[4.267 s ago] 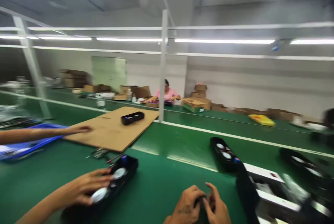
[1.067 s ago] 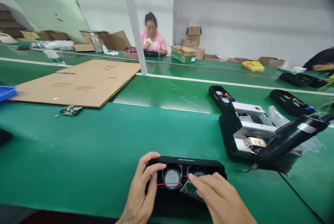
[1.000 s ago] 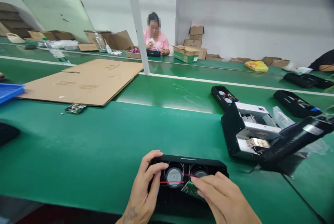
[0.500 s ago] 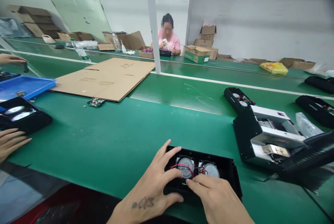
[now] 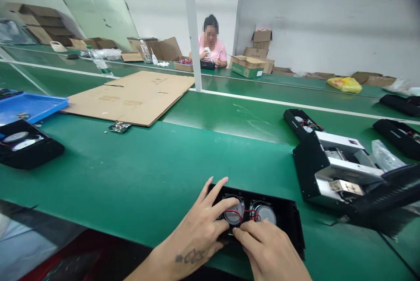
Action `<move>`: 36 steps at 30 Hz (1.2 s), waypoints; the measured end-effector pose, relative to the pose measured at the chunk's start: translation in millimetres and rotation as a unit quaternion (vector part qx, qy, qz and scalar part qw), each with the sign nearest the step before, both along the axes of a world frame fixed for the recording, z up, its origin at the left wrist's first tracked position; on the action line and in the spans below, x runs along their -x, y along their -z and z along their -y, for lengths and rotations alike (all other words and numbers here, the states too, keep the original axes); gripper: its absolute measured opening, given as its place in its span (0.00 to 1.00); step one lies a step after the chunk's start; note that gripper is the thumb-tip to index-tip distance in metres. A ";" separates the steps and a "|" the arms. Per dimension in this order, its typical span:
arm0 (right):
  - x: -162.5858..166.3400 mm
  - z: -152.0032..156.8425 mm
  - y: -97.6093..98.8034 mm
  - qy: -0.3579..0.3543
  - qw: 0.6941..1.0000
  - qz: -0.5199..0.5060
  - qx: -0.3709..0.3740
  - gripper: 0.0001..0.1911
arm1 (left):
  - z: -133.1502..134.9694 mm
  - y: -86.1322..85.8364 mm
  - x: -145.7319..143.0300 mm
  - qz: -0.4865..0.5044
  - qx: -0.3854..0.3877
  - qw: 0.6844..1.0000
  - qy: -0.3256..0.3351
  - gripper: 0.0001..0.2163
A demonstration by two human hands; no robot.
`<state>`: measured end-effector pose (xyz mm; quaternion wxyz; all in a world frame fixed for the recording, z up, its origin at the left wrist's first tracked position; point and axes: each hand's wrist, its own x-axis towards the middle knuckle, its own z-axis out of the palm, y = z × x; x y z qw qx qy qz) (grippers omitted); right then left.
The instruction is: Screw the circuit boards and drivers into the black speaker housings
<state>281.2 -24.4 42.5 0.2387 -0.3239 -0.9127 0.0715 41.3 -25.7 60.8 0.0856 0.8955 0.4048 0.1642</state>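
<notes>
A black speaker housing [image 5: 285, 215] lies open at the table's near edge, with two round speakers [image 5: 267, 213] and red wires [image 5: 246, 212] inside. My left hand [image 5: 200, 224] grips the left part of this housing. Two of its fingers reach the far wall, one lies over the left speaker, and another bends down beside my right fingertips; the thumb is mostly hidden. Thumb and forefinger of my right hand [image 5: 265, 246] are pinched together at the inner near side, below the left speaker. A pale greenish edge shows at their tips, but whatever they hold is too small to make out.
Right of the housing stands a black-and-white metal device [image 5: 337, 171], with another open speaker housing [image 5: 302, 124] behind it. At left are an open speaker unit [image 5: 29, 145], a blue tray [image 5: 42, 106], flat cardboard [image 5: 131, 97] and a circuit board [image 5: 120, 127]. Someone [image 5: 213, 47] works opposite.
My left middle finger has moved onto the left speaker, and the thumb has tucked under. My right hand stays pinched at nearly the same spot. The neighbour's hands at left have gone out of view.
</notes>
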 end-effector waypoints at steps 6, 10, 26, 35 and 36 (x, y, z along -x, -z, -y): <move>4.6 -1.7 -1.7 0.011 0.999 -0.027 -0.018 0.23 | -19.4 1.1 0.4 0.001 0.012 1.000 0.014 0.17; 6.7 -26.2 -37.3 0.027 0.992 0.083 0.086 0.19 | -59.0 -16.7 1.6 0.001 0.098 0.993 0.062 0.17; 15.6 -79.5 -70.8 -0.005 0.956 0.086 0.282 0.08 | -111.3 -47.9 -0.8 -0.005 0.275 0.955 0.112 0.14; 20.8 -76.6 -69.6 0.008 0.959 0.104 0.264 0.07 | -109.5 -49.6 -0.7 -0.005 0.269 0.956 0.116 0.13; 20.9 -76.1 -67.9 0.009 0.961 0.103 0.256 0.07 | -109.2 -48.9 -0.4 -0.005 0.268 0.956 0.117 0.13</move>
